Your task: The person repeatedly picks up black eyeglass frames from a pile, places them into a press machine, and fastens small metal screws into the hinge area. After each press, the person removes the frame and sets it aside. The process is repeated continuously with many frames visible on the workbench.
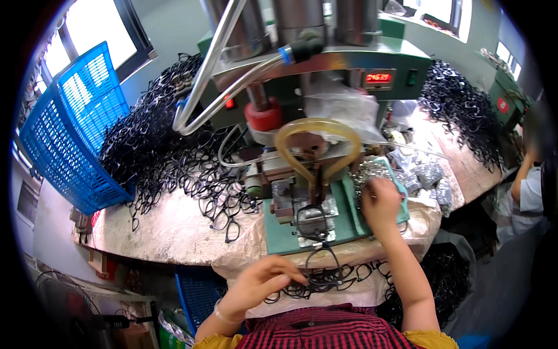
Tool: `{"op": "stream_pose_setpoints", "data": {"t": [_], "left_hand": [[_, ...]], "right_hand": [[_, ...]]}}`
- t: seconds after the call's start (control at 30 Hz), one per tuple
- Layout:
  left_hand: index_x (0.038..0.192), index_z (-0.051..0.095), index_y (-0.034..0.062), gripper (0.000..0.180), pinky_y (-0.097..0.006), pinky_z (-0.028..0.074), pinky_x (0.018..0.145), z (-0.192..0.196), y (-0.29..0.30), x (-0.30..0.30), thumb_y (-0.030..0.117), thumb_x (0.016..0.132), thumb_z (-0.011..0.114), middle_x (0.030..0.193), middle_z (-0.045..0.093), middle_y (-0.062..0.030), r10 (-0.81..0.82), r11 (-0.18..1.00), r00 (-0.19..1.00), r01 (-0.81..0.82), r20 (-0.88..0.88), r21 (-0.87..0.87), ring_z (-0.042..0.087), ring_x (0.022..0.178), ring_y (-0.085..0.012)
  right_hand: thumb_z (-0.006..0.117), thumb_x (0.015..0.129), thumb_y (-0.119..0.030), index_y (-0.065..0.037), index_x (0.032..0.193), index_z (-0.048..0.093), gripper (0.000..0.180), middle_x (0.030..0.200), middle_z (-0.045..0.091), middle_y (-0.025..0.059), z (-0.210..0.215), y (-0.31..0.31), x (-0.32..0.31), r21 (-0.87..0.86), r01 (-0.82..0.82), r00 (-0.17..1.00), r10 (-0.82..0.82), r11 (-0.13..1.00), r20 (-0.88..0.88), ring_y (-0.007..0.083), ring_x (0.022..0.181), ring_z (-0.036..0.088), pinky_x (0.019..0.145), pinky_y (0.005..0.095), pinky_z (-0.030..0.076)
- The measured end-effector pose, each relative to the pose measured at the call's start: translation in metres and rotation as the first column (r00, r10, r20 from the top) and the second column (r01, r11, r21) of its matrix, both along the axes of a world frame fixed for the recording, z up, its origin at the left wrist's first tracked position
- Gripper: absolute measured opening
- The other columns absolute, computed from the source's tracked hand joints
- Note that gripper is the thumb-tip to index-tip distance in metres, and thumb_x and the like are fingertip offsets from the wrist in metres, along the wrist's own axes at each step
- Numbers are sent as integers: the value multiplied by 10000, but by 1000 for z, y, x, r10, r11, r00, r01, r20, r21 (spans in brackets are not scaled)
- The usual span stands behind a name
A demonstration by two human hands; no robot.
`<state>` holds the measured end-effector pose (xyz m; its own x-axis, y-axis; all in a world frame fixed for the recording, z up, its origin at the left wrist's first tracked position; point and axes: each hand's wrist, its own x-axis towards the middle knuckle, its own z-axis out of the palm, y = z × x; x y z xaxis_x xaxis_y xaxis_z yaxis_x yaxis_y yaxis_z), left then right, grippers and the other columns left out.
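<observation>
A black eyeglass frame [312,223] sits in the metal fixture on the machine's green base [343,228], one rim over the fixture and the other toward me. My left hand [260,283] is just left of several frames [334,278] heaped along the near edge. Its fingers stretch toward them, fingertips at the nearest rims, thumb apart. My right hand [381,205] is over a green tray [402,215] of small shiny metal parts [372,171]. Its fingers are curled together; whatever lies between them is hidden.
Large heaps of black frames [168,145] cover the table's left and the far right [459,102]. A blue crate [75,128] leans at left. Clear bags of metal parts [429,174] lie right of the tray. A clear hose [212,70] crosses before the machine. Another person [526,192] is at far right.
</observation>
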<state>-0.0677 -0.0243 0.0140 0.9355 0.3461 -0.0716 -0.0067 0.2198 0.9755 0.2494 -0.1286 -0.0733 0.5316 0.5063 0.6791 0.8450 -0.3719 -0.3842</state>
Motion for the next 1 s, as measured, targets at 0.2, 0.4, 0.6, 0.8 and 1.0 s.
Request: {"op": "stream_pose_setpoints", "data": {"t": [0.2, 0.4, 0.6, 0.8, 1.0], "left_hand": [[863, 685, -2, 88, -319, 476, 793, 7, 66, -57, -54, 799, 715, 894, 674, -89, 771, 78, 535, -619, 346, 782, 611, 840, -215], [913, 751, 66, 263, -473, 427, 996, -52, 123, 7, 219, 721, 847, 1198, 657, -154, 744, -162, 645, -83, 177, 983, 554, 1130, -352], [923, 718, 62, 177, -485, 447, 993, -138, 166, -11, 103, 751, 713, 1312, 634, -169, 731, -123, 678, 13, 82, 992, 581, 1084, -359], [930, 673, -15, 137, -406, 500, 825, -71, 139, -60, 78, 839, 717, 1069, 704, -156, 453, 21, 889, -87, 68, 996, 610, 908, -327], [941, 645, -13, 96, -355, 442, 704, -50, 128, -6, 80, 959, 628, 829, 602, -114, 688, 123, 661, -511, 298, 851, 540, 768, -251]], "right_hand": [[592, 966, -40, -31, 1041, 645, 92, 930, 668, 19, -23, -52, 6, 596, 245, 637, 337, 765, -694, 96, 870, 618, 825, 235, 474], [698, 926, -66, -17, 1055, 713, 139, 963, 700, 9, -7, 19, 4, 615, 102, 584, 454, 782, -673, 74, 879, 609, 809, 218, 468], [714, 873, -17, -13, 979, 726, 107, 938, 717, 40, 10, -20, -18, 286, 80, 836, 92, 955, -541, 139, 900, 642, 876, 292, 480], [720, 800, 39, 1, 918, 718, 123, 911, 706, 92, -2, -99, -20, 258, 196, 806, -6, 946, -593, 228, 899, 667, 866, 334, 501], [708, 774, 32, 2, 901, 715, 131, 889, 701, 100, 78, -11, -48, 345, -308, 838, 425, 886, -343, 219, 844, 668, 794, 320, 512]]}}
